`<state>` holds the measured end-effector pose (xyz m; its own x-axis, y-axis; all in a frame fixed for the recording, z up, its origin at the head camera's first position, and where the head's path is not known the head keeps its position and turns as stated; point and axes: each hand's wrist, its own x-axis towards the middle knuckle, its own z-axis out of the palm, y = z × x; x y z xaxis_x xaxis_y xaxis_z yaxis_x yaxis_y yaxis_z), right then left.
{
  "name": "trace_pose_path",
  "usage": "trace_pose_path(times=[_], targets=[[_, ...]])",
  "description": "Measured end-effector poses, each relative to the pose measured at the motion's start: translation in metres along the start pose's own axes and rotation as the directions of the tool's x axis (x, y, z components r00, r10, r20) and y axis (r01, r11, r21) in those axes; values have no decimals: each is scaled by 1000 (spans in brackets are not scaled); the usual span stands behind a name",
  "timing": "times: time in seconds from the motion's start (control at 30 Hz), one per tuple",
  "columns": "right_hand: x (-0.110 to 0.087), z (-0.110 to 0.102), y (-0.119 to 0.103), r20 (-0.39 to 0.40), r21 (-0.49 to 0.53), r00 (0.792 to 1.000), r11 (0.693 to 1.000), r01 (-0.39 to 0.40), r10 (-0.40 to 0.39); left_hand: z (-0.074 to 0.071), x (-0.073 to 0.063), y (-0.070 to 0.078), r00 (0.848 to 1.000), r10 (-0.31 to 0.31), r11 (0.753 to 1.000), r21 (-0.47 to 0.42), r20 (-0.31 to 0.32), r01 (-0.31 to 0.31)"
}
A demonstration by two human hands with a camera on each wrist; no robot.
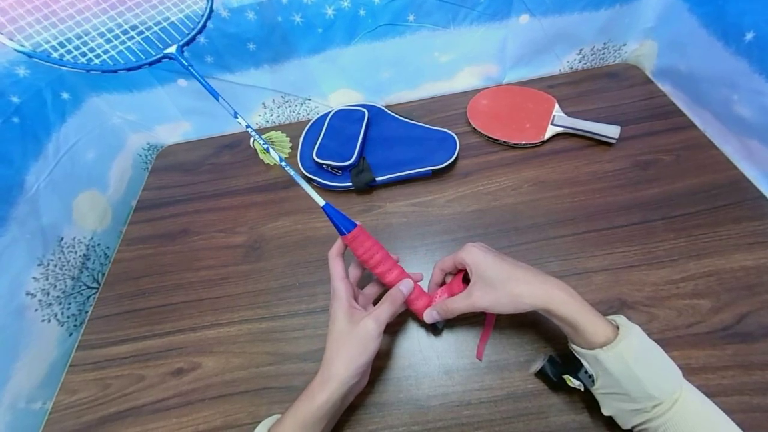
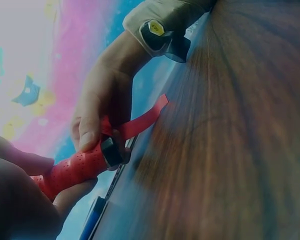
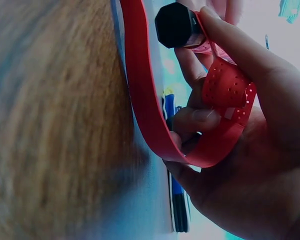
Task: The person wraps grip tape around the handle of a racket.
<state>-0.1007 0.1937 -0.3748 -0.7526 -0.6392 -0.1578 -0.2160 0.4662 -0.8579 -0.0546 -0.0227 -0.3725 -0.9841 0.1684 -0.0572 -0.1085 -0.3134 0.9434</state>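
Observation:
A blue-and-white badminton racket (image 1: 303,185) slants from upper left to the middle, its handle wrapped in red perforated grip tape (image 1: 375,259). My left hand (image 1: 354,325) holds the wrapped handle between thumb and fingers. Near the butt end, my right hand (image 1: 495,279) pinches the loose part of the tape, its thumb by the handle. In the right wrist view the black butt cap (image 3: 177,25) shows bare, and the loose tape (image 3: 145,95) loops through the right fingers. A free tail of tape (image 2: 147,119) hangs past the right hand in the left wrist view.
On the brown wooden table (image 1: 210,285) lie a blue paddle case (image 1: 408,142) with white piping, a red table tennis paddle (image 1: 513,115) and a yellow shuttlecock (image 1: 273,147) partly behind the racket shaft. A patterned blue cloth (image 1: 372,12) hangs behind the table.

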Motion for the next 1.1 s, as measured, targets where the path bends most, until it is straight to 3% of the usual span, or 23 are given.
trace_pose_path(times=[0.33, 0.63, 0.87, 1.1], targets=[[-2, -6, -1, -25, 100, 1000, 995, -15, 18, -2, 2, 3, 997, 72, 996, -60, -27, -73], [-3, -9, 2, -16, 97, 998, 994, 56, -54, -3, 2, 6, 997, 53, 997, -53, -55, -56], [-3, -11, 2, -36, 82, 999, 996, 33, -30, -4, 3, 9, 996, 48, 995, -80, -70, -54], [-3, -11, 1, -32, 99, 999, 995, 12, -8, -4, 2, 7, 996, 82, 983, -160, -32, -86]])
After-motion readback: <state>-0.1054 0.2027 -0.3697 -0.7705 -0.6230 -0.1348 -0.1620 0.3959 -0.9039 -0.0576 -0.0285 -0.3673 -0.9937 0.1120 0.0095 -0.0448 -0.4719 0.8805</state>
